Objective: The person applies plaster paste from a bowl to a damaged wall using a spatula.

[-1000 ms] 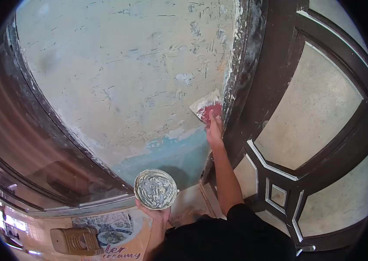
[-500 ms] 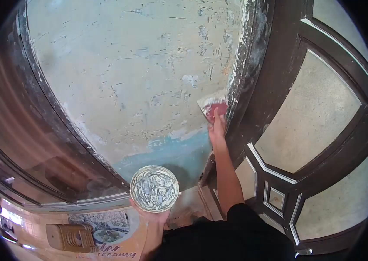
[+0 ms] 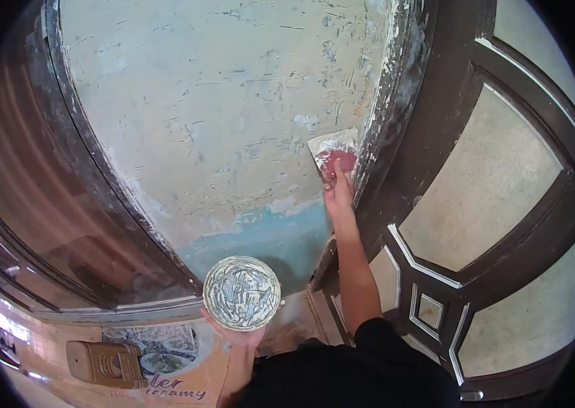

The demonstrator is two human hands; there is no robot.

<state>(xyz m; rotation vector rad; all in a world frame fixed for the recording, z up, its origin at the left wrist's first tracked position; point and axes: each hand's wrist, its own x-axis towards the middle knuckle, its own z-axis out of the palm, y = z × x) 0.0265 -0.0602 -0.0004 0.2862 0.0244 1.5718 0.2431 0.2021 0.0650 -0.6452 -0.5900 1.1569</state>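
Note:
My right hand grips a putty knife with a red handle part and a wide pale blade smeared with white filler. Its blade lies against the wall, close to the dark door frame on the right. The wall is pale, scored with many scratches, and a turquoise patch shows lower down. Held from below in my left hand is a round tub, its top facing up and streaked with white and grey filler. Most of the left palm is hidden under the tub.
To the right stands a dark wooden door with pale panels. A dark-framed window or glass panel is on the left. Below left are a brown stool, a stained sheet and a printed cardboard piece on the floor.
The putty knife blade now shows more of its flat face against the wall, and the right hand has shifted slightly. The whole view has moved a little; the tub stays in the left hand.

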